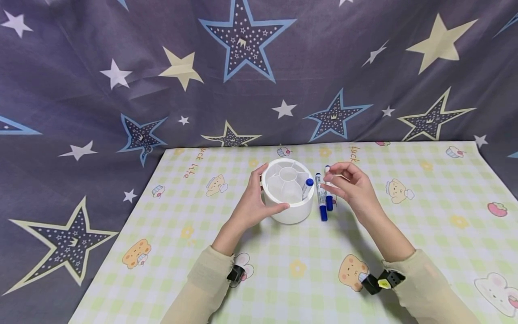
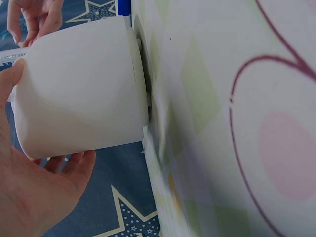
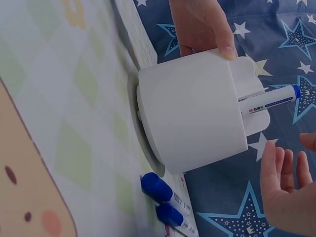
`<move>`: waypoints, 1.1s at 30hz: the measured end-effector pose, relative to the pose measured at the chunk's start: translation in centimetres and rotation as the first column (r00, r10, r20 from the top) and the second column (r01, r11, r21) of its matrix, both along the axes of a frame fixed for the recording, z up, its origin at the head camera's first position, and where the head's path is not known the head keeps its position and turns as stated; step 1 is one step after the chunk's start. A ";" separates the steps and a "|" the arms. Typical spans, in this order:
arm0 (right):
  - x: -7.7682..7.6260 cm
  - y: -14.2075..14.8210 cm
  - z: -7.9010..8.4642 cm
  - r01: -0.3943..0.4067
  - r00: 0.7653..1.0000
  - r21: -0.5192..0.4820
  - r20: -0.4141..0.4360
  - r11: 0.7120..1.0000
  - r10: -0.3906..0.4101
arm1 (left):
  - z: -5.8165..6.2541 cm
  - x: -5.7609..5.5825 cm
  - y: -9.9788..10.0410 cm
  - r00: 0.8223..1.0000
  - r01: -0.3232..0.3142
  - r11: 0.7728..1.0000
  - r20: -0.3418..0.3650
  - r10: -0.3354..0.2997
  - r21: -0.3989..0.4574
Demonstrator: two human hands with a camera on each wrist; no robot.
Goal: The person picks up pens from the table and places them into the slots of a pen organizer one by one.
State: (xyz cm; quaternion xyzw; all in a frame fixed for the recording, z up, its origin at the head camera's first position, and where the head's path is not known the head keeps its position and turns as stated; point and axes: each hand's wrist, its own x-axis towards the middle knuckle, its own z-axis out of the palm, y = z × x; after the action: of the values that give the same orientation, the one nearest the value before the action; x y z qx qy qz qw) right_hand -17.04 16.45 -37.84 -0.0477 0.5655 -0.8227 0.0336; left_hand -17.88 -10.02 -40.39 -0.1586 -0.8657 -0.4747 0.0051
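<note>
Head view: my left hand [image 1: 252, 204] grips the white organizer [image 1: 294, 212]; my right hand [image 1: 353, 189], fingers loosely spread, hovers near two markers [image 1: 321, 198]

Head view bright, evenly lit; soft shadow beside right forearm [image 1: 390, 238] on tablecloth [image 1: 162, 288]. Wrist views dimmer, greyish; tablecloth partly smeared in left.

Holder [image 1: 291, 213] is looking like smooth, matt plastic; markers [image 1: 321, 191] are showing smooth plastic. Backdrop [image 1: 259, 103] is reading as matt, creased cloth; sleeves [image 1: 202, 283] are looking like matt cloth. Table cover [image 1: 299, 297] is appearing smooth.
</note>
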 end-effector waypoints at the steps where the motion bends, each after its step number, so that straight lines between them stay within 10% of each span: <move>1: 0.0 0.0 0.0 0.001 1.000 0.003 0.002 1.000 -0.001 | 0.0 0.0 0.0 1.000 0.000 1.000 0.000 0.000 0.001; 33: 0.1 1.3 -0.6 0.017 1.000 0.017 -0.012 1.000 -0.017 | -0.1 -0.1 0.0 1.000 0.003 1.000 0.003 -0.003 0.004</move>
State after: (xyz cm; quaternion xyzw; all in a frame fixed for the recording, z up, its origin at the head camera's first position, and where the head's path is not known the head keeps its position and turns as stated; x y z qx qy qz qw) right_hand -16.99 17.71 -38.44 -0.0474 0.5729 -0.8179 0.0239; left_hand -17.99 -10.03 -40.48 -0.1591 -0.8647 -0.4764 0.0035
